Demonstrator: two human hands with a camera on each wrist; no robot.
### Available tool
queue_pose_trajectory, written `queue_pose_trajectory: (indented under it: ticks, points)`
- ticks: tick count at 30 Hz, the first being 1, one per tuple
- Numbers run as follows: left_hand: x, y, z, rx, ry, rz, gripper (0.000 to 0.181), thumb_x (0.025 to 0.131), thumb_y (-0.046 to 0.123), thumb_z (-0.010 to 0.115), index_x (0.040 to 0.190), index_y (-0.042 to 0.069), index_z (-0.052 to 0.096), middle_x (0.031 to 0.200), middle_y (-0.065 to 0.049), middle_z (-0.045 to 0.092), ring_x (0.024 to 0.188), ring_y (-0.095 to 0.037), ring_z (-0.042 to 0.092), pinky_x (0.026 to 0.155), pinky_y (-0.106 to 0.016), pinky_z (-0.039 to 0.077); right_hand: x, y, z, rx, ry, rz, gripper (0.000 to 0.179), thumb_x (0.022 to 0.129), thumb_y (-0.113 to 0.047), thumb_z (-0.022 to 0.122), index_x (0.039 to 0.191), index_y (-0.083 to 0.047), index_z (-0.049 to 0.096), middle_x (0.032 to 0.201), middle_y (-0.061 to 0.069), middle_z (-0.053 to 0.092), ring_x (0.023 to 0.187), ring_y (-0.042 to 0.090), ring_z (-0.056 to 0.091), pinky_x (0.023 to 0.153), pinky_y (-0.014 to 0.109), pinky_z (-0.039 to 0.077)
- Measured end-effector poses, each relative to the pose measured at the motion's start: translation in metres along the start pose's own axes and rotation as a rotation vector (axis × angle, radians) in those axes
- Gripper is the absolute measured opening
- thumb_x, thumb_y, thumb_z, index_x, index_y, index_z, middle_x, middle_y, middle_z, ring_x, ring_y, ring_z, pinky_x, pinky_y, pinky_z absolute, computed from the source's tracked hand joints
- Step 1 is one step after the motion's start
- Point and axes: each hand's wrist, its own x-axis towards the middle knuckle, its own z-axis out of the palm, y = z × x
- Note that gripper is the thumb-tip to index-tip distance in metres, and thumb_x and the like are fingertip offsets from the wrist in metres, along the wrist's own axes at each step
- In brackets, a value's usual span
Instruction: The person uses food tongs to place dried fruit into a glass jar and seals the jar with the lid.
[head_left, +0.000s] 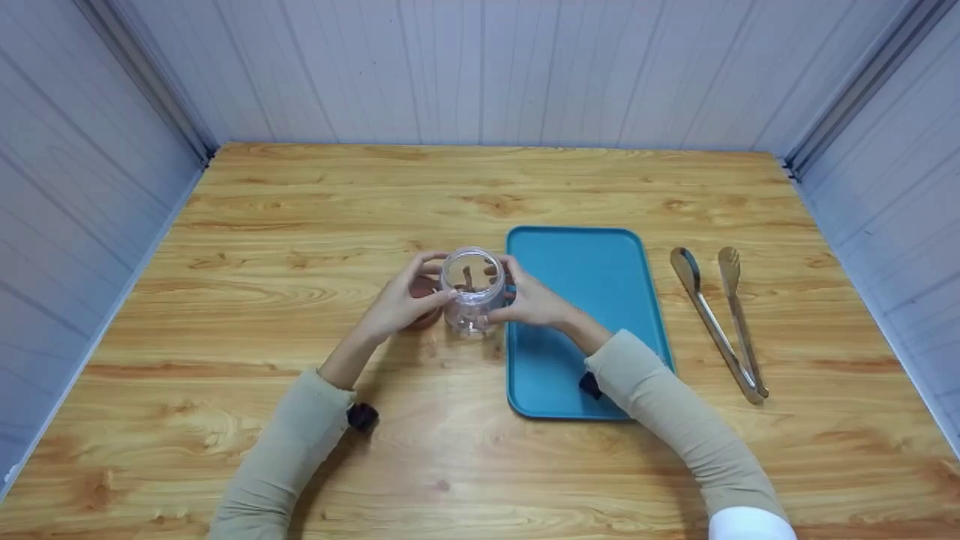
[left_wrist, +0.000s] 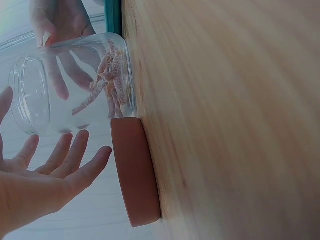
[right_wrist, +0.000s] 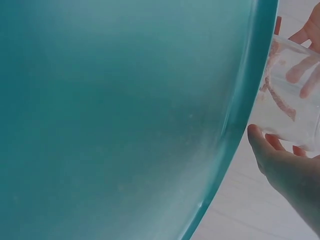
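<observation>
A clear, open-topped jar [head_left: 471,321] stands upright on the table, left of the blue tray's edge. Several sugar-dusted, brownish strips [left_wrist: 114,75] lie at its bottom, most plainly seen in the left wrist view. My left hand [head_left: 396,304] holds the jar from the left, thumb at the front near the rim, fingers behind. From the opposite side, my right hand [head_left: 538,301] grips it, with the thumb low at the front and the fingers round the back. A round reddish-brown lid [left_wrist: 134,172] lies flat beside the jar's base, partly hidden under my left hand in the head view.
The blue rectangular tray [head_left: 585,262] lies to the right, under my right wrist and forearm. Farther right, metal tongs [head_left: 717,330] rest spread on the wooden table [head_left: 315,202]. Pale panelled walls [head_left: 480,75] rise at the back and both sides.
</observation>
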Motion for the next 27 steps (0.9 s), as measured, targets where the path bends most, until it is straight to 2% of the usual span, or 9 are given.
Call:
queue_pose_trajectory:
  ticks: [9, 15, 20, 27]
  points:
    - [0.001, -0.001, 0.0, -0.026, -0.002, 0.006, 0.053, 0.081, 0.002, 0.063, 0.126, -0.005, 0.037, 0.115, -0.033, 0.044, 0.099, -0.039, 0.048, 0.086, -0.044, 0.037, 0.004, 0.004, -0.002, -0.001, -0.035, -0.003, 0.083, 0.07, 0.003, 0.068, 0.133, 0.003, 0.014, 0.13, 0.03, 0.026, 0.121, 0.037, 0.026, 0.097, 0.047, 0.023]
    - [0.001, -0.001, 0.0, -0.022, 0.0, 0.005, 0.053, 0.081, 0.002, 0.063, 0.126, -0.004, 0.037, 0.115, -0.032, 0.045, 0.099, -0.039, 0.049, 0.085, -0.043, 0.038, 0.005, 0.002, 0.0, -0.026, -0.054, -0.012, 0.086, 0.07, 0.004, 0.069, 0.133, 0.008, 0.011, 0.13, 0.03, 0.026, 0.118, 0.038, 0.031, 0.094, 0.043, 0.029]
    - [0.0, -0.001, 0.0, -0.025, -0.013, 0.001, 0.053, 0.081, 0.004, 0.062, 0.127, -0.004, 0.036, 0.117, -0.033, 0.044, 0.099, -0.038, 0.048, 0.086, -0.042, 0.038, 0.007, 0.006, 0.001, -0.06, -0.059, 0.009, 0.09, 0.07, 0.002, 0.071, 0.135, 0.006, 0.009, 0.132, 0.028, 0.025, 0.119, 0.036, 0.031, 0.094, 0.041, 0.03]
    - [0.0, 0.0, 0.0, -0.016, -0.011, 0.006, 0.053, 0.082, 0.003, 0.061, 0.127, -0.005, 0.035, 0.116, -0.033, 0.044, 0.1, -0.038, 0.048, 0.087, -0.045, 0.037, 0.017, 0.033, -0.001, -0.086, -0.036, 0.02, 0.096, 0.068, -0.008, 0.076, 0.138, -0.003, 0.011, 0.134, 0.018, 0.028, 0.12, 0.026, 0.032, 0.096, 0.037, 0.028]
